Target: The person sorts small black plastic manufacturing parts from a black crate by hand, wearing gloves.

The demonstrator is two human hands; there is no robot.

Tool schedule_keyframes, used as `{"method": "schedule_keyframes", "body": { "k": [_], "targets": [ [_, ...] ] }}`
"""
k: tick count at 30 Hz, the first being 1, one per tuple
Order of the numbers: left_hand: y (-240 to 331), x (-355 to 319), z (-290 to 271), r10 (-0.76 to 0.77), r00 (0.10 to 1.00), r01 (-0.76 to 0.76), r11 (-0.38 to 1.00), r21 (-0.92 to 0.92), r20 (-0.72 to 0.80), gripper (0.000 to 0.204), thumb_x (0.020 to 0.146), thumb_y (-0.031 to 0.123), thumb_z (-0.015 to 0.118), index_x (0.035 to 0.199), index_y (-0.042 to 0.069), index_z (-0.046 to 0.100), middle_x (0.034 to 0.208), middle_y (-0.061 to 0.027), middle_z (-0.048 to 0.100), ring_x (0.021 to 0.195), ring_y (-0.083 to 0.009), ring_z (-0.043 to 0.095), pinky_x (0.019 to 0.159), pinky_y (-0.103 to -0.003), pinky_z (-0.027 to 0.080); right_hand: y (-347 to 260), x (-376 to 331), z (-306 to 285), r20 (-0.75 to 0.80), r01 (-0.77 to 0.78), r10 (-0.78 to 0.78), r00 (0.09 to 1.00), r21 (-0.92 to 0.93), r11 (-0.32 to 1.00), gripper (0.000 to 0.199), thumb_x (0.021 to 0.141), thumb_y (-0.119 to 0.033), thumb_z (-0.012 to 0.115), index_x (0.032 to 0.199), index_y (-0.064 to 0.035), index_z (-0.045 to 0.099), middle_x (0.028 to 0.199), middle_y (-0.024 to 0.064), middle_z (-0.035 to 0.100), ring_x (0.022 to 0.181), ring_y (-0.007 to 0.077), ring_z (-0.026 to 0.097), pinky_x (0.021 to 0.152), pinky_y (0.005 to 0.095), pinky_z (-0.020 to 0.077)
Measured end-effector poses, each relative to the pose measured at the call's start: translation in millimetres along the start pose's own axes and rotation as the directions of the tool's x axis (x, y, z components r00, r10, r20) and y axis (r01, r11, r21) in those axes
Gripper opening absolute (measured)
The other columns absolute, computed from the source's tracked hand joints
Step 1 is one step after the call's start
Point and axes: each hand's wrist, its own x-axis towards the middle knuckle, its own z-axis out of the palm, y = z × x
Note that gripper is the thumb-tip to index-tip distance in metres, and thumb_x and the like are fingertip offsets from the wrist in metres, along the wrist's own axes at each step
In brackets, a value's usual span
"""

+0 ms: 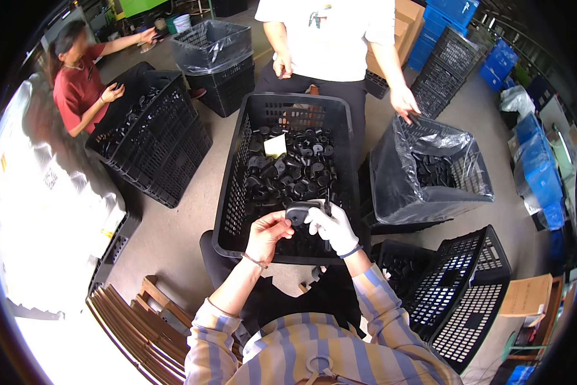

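Observation:
My left hand (269, 236), bare, pinches a black rounded plastic part (297, 214) by its left end, above the near end of a black crate (288, 259). My right hand (333, 230), in a white glove, is closed at the part's right end. A thin dark thing shows beside the gloved fingers; its kind I cannot make out. Below both hands, a heap of similar black plastic parts (295, 170) fills the crate's bottom. On the heap lies a pale yellow paper slip (275, 146).
Across the crate a person in a white shirt (330, 38) reaches toward a plastic-lined crate (404, 202) at right. At left, a person in red (76, 90) sits by another crate (166, 160) of parts. Near right stands a tilted black crate (462, 301); wooden slats (131, 333) lie near left.

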Motion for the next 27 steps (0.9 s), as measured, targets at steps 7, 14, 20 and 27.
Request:
{"method": "schedule_keyframes", "body": {
  "k": [7,14,20,27],
  "targets": [
    [-9,-17,-2,0.133,0.991,-0.131,0.985,0.117,-0.015,0.015,0.071,0.001,0.065,0.086,0.003,0.062,0.082,0.0004,0.050,0.066,-0.0067,0.050,0.057,-0.018,0.042,-8,-15,14,0.022,-0.018,0.018,1.000,-0.032,0.999,0.019,0.082,-0.018,0.053,0.093,-0.0022,0.054,0.068,0.0005,0.057,0.048,0.0009,0.047,0.037,0.0131,0.0286],
    [-11,-27,0,0.584,0.787,-0.571,0.565,0.595,0.201,0.019,0.075,-0.007,0.053,0.091,-0.002,0.060,0.081,-0.0017,0.048,0.065,-0.0087,0.047,0.059,-0.020,0.041,-17,-29,11,0.065,-0.141,0.135,0.989,0.084,0.986,0.019,0.083,-0.014,0.053,0.100,-0.0045,0.054,0.070,-0.0004,0.054,0.050,0.0016,0.046,0.039,0.0138,0.0318],
    [-1,-36,4,0.177,0.952,-0.129,0.972,-0.198,0.251,0.027,0.079,-0.004,0.046,0.104,-0.001,0.054,0.094,-0.0071,0.056,0.089,-0.0163,0.055,0.077,-0.029,0.047,-21,-37,8,0.102,0.175,-0.146,0.984,-0.396,0.902,0.017,0.078,-0.009,0.057,0.095,-0.0040,0.056,0.070,-0.0010,0.054,0.058,0.0024,0.046,0.054,0.0184,0.0392],
    [-5,-37,4,0.106,0.968,-0.051,0.970,-0.237,0.226,0.020,0.079,0.000,0.052,0.098,-0.001,0.057,0.097,-0.0058,0.057,0.089,-0.0154,0.056,0.079,-0.031,0.048,-43,-45,17,0.129,0.254,-0.222,0.967,-0.600,0.758,0.020,0.075,-0.009,0.060,0.093,-0.0035,0.057,0.071,0.0014,0.056,0.061,0.0039,0.046,0.056,0.0197,0.0406]
  ]
}}
